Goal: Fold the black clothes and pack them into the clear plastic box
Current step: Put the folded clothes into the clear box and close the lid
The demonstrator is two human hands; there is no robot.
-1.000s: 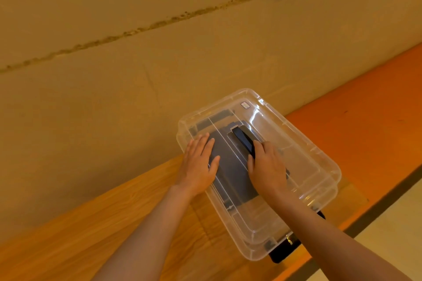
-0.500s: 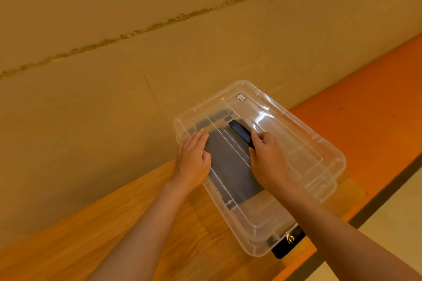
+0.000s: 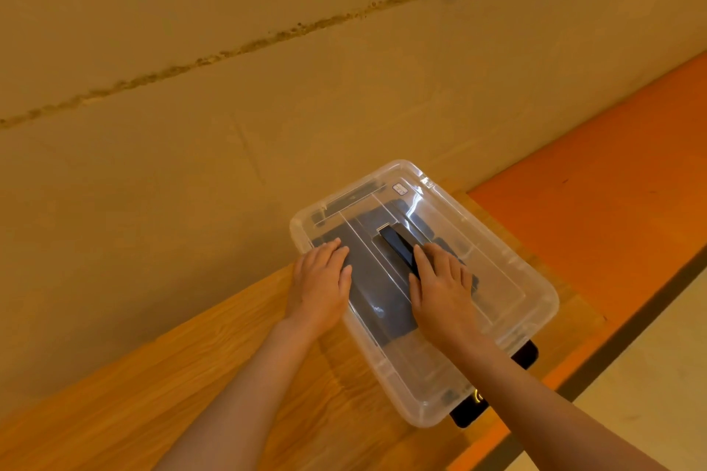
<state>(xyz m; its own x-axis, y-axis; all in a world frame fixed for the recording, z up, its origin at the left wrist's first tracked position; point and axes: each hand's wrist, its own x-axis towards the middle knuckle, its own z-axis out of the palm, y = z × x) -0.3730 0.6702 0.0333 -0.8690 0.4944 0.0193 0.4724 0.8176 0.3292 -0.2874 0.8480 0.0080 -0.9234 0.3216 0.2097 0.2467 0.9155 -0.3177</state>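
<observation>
Because the folded black clothes (image 3: 377, 291) lie under our hands, we press left hand (image 3: 319, 285) and right hand (image 3: 440, 289), fingers spread flat, on the clear plastic box (image 3: 535, 302) lid to seat it.

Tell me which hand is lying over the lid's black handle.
The right hand: its fingers cover the near end of the black handle. The left hand rests flat beside it, at the lid's left edge.

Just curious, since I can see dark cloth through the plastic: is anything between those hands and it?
Yes. The clear lid covers the box; both the left hand and right hand lie flat on it, above the black clothes.
</observation>
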